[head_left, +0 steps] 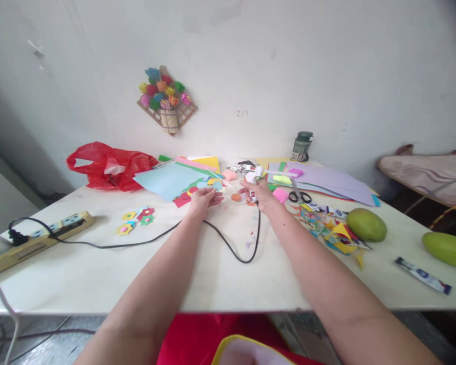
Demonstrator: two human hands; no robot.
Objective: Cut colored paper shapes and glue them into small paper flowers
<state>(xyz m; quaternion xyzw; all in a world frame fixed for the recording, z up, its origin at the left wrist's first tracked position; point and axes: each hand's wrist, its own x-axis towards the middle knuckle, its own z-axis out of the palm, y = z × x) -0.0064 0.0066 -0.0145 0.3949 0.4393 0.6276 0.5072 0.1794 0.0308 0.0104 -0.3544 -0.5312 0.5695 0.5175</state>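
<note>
- Currently, head view (clock centre = between both hands): R hand (264,195) is closed round the handle of white glue gun (254,174), approx. 1 o'clock; prob. gripped so b/c the hot end should stay off the skin.
- L hand (202,199) is at 9 o'clock, beside coloured paper cut-outs (192,191); fingers are loosely stretched, close together. Whether sth small is pinched, I cannot tell.
- Black cord (246,261) loops at 6 o'clock, then goes to power strip (64,227) at 8–9, prob. w/ slack for moving.
- Paper flowers (145,219) lie at 8–9, maybe kept apart from scraps (340,233) at 4.
- Purple sheets (323,183) lie at 3, prob. leaving room for arms.
</note>
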